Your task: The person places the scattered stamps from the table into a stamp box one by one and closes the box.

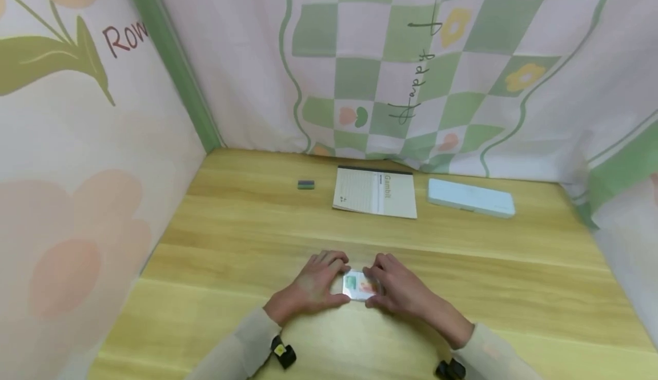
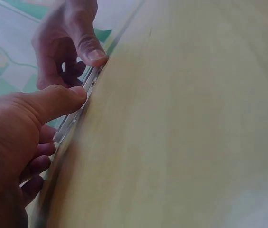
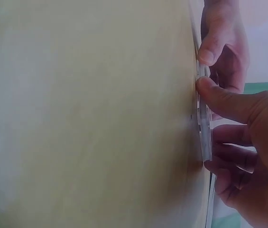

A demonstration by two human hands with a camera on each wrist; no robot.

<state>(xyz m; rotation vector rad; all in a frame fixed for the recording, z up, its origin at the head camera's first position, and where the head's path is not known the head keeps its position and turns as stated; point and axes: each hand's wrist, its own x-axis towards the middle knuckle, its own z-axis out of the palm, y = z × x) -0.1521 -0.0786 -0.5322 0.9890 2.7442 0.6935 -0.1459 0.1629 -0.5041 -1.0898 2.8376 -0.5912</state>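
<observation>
A small, flat, clear plastic case point(image 1: 354, 296) with green and orange-red patches showing through it lies low at the front middle of the wooden table. My left hand point(image 1: 319, 284) grips its left end, thumb at the near edge and fingers at the far edge. At the other end my right hand point(image 1: 403, 288) holds it the same way, covering that part. Edge-on in the left wrist view, the case point(image 2: 66, 125) is a thin transparent slab close over the tabletop. The right wrist view shows its clear edge point(image 3: 204, 137) under my right thumb.
Beyond my hands, a notebook point(image 1: 375, 192) marked "Gambit" lies near the back edge of the table point(image 1: 231, 226). A pale blue oblong box point(image 1: 470, 198) is right of it, a small blue and green block point(image 1: 305, 184) left. Printed curtain point(image 1: 319, 77) hangs behind.
</observation>
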